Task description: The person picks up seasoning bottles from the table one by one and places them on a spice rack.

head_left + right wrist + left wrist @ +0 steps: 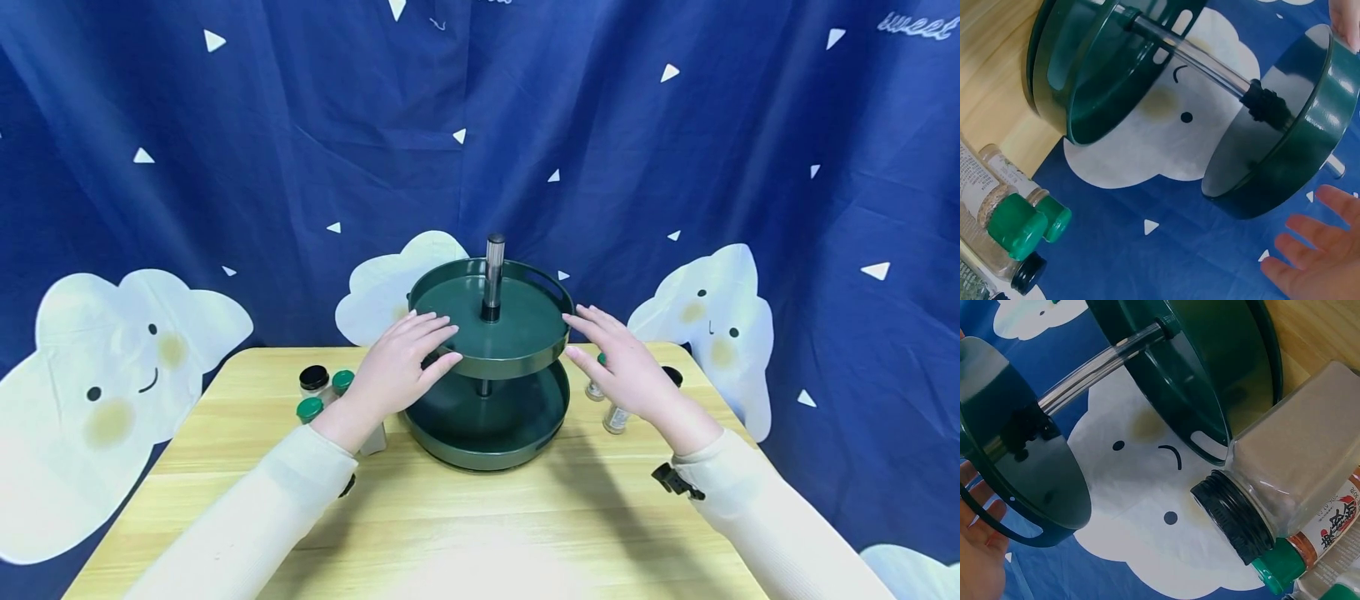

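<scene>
A dark green two-tier round tray stand [517,337] stands upright on the table. Its clear post [493,271] rises through the upper tray, and the lower tray [487,458] holds nothing visible. My left hand [401,362] is at the left side of the upper tray, fingers extended; in the left wrist view its fingers lie along the rim by a handle slot. On the opposite side, my right hand [626,367] spreads its fingers close to the upper rim. The right wrist view shows that hand's palm and fingertips [1297,225] beside the tray, holding nothing.
Left of the stand are several spice jars, among them a black-lidded jar [1297,444] and a green-capped one [1332,528]. More jars stand at the right, including a green-capped jar [1016,225]. A blue curtain [525,100] with clouds hangs behind the wooden table [420,525].
</scene>
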`<state>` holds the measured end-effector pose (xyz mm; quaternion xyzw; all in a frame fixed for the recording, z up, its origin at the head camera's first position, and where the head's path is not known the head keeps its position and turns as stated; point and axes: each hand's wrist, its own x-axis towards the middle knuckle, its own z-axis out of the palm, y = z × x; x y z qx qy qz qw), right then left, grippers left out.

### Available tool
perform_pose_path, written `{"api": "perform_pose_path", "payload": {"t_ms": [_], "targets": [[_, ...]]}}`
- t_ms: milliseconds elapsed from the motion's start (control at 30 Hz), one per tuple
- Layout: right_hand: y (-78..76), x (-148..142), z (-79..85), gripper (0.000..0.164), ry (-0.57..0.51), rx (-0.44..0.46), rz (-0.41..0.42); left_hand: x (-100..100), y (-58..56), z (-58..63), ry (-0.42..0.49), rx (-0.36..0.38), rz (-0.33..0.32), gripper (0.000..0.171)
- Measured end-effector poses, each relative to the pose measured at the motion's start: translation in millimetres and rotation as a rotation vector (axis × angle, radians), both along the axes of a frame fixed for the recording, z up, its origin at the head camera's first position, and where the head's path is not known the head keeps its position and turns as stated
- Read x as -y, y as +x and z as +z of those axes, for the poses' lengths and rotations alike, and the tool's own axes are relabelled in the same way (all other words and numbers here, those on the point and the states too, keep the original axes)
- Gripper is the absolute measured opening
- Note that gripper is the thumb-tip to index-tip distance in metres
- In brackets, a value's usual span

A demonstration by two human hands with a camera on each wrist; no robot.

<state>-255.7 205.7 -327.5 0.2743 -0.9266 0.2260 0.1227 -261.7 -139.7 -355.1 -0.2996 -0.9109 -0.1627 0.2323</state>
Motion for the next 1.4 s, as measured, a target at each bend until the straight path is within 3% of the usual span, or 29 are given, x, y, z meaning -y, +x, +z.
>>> {"api": "perform_pose_path", "payload": {"t_ms": [1033, 1400], "targets": [[6.6, -28.5, -8.8, 0.045, -0.005, -0.023, -0.080, 0.8, -0.5, -1.5, 0.007, 0.001, -0.003, 0.053], [6.2, -39.1, -16.1, 0.046, -0.001, 0.013, -0.100, 0.4, 0.5, -0.3, 0.012, -0.001, -0.005, 0.052]]}}
